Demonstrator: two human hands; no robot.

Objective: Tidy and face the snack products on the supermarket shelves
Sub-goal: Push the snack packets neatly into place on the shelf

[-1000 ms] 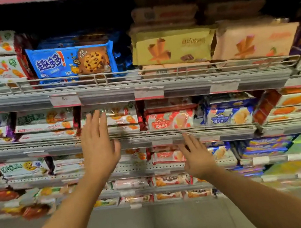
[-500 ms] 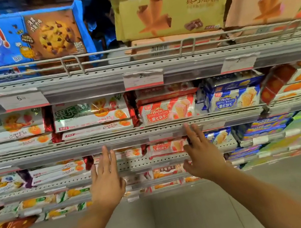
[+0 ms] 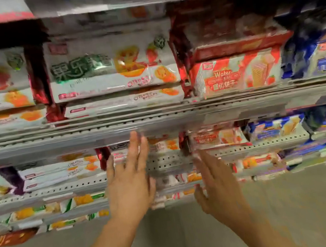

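The head view is blurred by motion. My left hand (image 3: 129, 185) is raised with straight fingers, its tips in front of a white-and-orange biscuit pack (image 3: 161, 146) on the lower shelf. My right hand (image 3: 217, 181) is open too, just below a red strawberry wafer pack (image 3: 218, 137) on that shelf. Neither hand holds anything. On the shelf above lie white fruit biscuit packs (image 3: 112, 73), a red wafer pack (image 3: 237, 72) and a blue wafer pack (image 3: 323, 55).
A grey shelf rail (image 3: 157, 120) runs across above my fingers. A perforated shelf edge (image 3: 258, 146) lies under the lower packs. More packs (image 3: 56, 172) fill the lower left, blue ones (image 3: 277, 128) the right. Grey floor (image 3: 177, 239) lies below.
The view has dropped and moved closer to the shelves. Both hands have risen toward the lower shelf's packs and drawn nearer each other; both stay open.
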